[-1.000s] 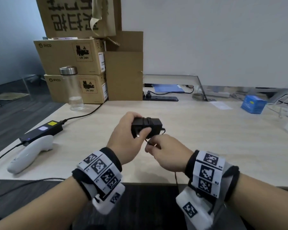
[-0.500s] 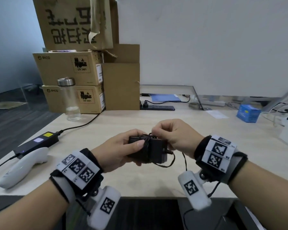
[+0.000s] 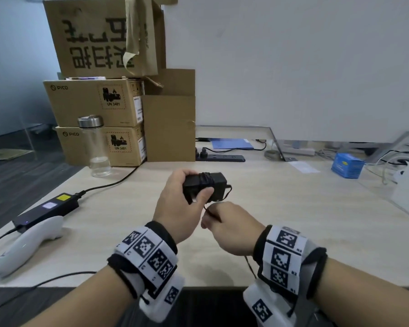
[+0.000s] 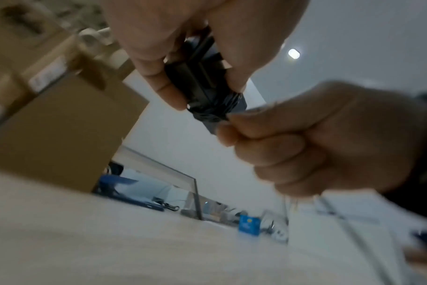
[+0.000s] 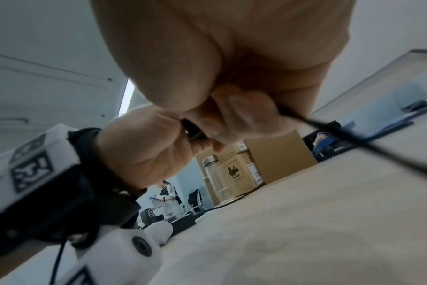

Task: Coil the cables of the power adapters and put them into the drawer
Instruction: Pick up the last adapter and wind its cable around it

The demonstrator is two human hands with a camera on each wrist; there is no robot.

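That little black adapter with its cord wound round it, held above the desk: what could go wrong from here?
The left hand holds the adapter by one end only, so a hard tug might twist it loose. The right hand pinches the cable, whose unwound rest trails off the table edge; it could snag there. If that pinch slackens, the turns already wound round the adapter may spring loose.

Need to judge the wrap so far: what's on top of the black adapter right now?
Several turns of its own black cable cross the power adapter. The left hand grips its near end, thumb over the side face, so that part is covered. The right hand pinches the loose cable below.
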